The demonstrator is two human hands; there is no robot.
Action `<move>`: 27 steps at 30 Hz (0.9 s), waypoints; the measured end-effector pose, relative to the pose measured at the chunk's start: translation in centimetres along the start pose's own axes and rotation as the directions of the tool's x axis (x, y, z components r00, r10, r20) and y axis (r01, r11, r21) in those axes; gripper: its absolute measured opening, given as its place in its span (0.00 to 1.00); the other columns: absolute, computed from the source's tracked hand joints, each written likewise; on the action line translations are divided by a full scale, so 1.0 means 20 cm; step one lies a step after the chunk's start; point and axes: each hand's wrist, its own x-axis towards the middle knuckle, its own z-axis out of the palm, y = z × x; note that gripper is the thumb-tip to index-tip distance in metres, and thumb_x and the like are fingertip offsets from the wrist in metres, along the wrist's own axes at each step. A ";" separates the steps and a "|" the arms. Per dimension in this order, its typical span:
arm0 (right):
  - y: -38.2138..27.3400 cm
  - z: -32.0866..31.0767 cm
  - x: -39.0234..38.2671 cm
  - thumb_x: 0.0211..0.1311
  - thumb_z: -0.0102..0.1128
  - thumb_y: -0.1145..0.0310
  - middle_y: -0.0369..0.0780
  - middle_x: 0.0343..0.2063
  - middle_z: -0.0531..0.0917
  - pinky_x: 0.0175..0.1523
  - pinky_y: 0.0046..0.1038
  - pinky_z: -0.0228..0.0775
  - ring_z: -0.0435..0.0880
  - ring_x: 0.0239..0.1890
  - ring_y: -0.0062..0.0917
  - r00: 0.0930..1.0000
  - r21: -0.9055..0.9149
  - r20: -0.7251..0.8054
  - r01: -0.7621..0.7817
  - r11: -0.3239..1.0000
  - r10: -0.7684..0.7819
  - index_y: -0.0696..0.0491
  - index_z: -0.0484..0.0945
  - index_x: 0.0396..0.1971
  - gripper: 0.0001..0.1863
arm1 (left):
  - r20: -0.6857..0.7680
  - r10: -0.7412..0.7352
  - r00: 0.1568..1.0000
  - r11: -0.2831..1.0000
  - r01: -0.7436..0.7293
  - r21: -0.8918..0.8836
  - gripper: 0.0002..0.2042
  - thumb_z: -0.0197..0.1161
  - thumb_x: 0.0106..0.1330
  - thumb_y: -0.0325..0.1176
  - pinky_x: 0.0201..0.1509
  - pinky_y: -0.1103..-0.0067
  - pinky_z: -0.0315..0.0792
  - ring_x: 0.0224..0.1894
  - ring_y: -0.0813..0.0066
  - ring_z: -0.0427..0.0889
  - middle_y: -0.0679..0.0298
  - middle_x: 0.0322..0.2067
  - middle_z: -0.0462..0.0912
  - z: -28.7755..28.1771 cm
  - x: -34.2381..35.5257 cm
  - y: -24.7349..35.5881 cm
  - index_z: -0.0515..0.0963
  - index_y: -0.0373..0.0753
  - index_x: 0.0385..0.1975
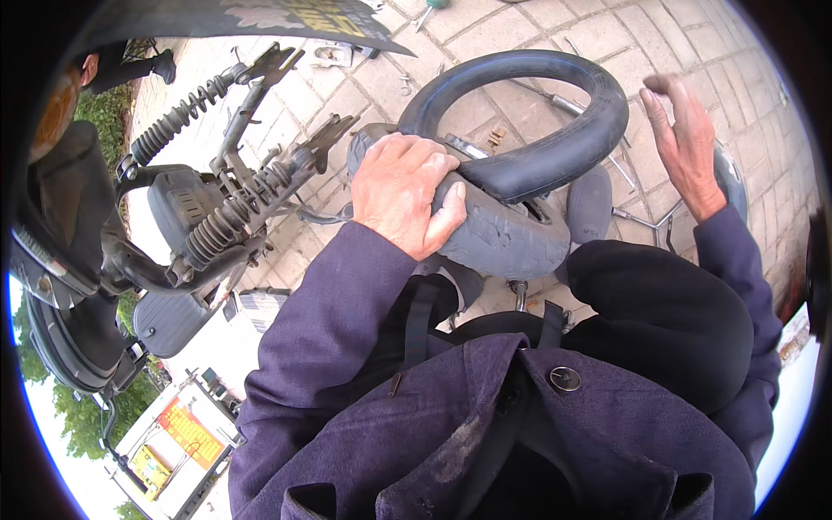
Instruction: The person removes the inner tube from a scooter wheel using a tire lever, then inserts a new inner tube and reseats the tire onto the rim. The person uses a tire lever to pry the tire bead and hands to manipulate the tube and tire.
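Observation:
A worn, dusty grey tyre [507, 232] stands between my knees. My left hand [403, 191] lies over its upper left part, gripping it with the fingers curled across the tread and the thumb on the near side. A black inner tube [598, 104] with a faint blue line rests on the tyre's far side, looped out onto the paving; part of it is hidden in or behind the tyre. To the right of the tube, my right hand [685, 143] is raised in the air, empty, with its thumb apart from the fingers.
A scooter's rear end with two coil shock absorbers [234, 221] stands at the left. A multi-armed metal wrench [663, 221] and small brass-coloured parts [496, 136] lie on the brick paving. A green-handled tool [436, 4] is farther off. Another person's leg [130, 71] shows at upper left.

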 end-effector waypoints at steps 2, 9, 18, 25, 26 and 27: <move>-0.24 -0.04 0.10 0.63 0.69 0.52 0.47 0.43 0.83 0.57 0.42 0.74 0.83 0.49 0.42 0.891 -0.050 0.152 0.439 0.897 -0.428 0.59 0.77 0.49 0.26 | 0.030 0.024 0.999 1.000 -0.024 0.009 0.13 0.67 0.56 0.38 0.56 0.64 0.74 0.46 0.55 0.82 0.57 0.37 0.83 0.00 0.04 0.01 0.82 0.36 0.36; -0.59 0.22 0.30 0.49 0.79 0.54 0.49 0.32 0.85 0.47 0.41 0.80 0.87 0.42 0.46 0.433 0.363 0.727 0.415 0.834 -0.532 0.62 0.77 0.45 0.31 | 0.154 0.002 0.988 0.996 0.012 -0.087 0.13 0.70 0.53 0.38 0.42 0.62 0.74 0.37 0.54 0.80 0.57 0.29 0.79 -0.06 0.11 -0.04 0.78 0.36 0.31; -0.38 0.28 0.30 0.43 0.78 0.60 0.43 0.19 0.79 0.33 0.40 0.75 0.84 0.28 0.46 0.585 0.246 0.509 0.604 0.758 -0.631 0.54 0.71 0.35 0.26 | 0.115 0.076 0.990 0.983 -0.056 -0.174 0.11 0.70 0.49 0.29 0.40 0.65 0.70 0.38 0.55 0.79 0.58 0.32 0.79 -0.03 0.12 -0.05 0.76 0.37 0.31; -0.44 0.10 0.42 0.41 0.73 0.63 0.43 0.15 0.75 0.35 0.41 0.70 0.81 0.26 0.46 0.565 0.178 0.545 0.644 0.744 -0.619 0.54 0.71 0.26 0.19 | 0.181 0.104 0.978 0.988 -0.080 -0.134 0.09 0.60 0.53 0.23 0.44 0.65 0.72 0.41 0.54 0.80 0.55 0.40 0.83 -0.07 0.14 0.00 0.78 0.34 0.35; -0.45 0.07 0.41 0.41 0.73 0.63 0.43 0.15 0.75 0.34 0.41 0.70 0.81 0.25 0.46 0.540 0.177 0.546 0.673 0.719 -0.640 0.54 0.71 0.25 0.18 | 0.192 0.100 0.976 0.988 -0.075 -0.131 0.09 0.61 0.53 0.23 0.44 0.65 0.71 0.41 0.54 0.80 0.55 0.40 0.83 -0.08 0.14 0.00 0.78 0.34 0.35; -0.44 0.06 0.40 0.40 0.71 0.64 0.42 0.14 0.75 0.32 0.41 0.68 0.79 0.23 0.46 0.554 0.192 0.504 0.676 0.712 -0.662 0.54 0.71 0.24 0.17 | 0.209 0.112 0.971 0.989 -0.089 -0.116 0.10 0.61 0.53 0.24 0.43 0.65 0.71 0.41 0.54 0.80 0.56 0.41 0.83 -0.08 0.13 0.02 0.79 0.34 0.36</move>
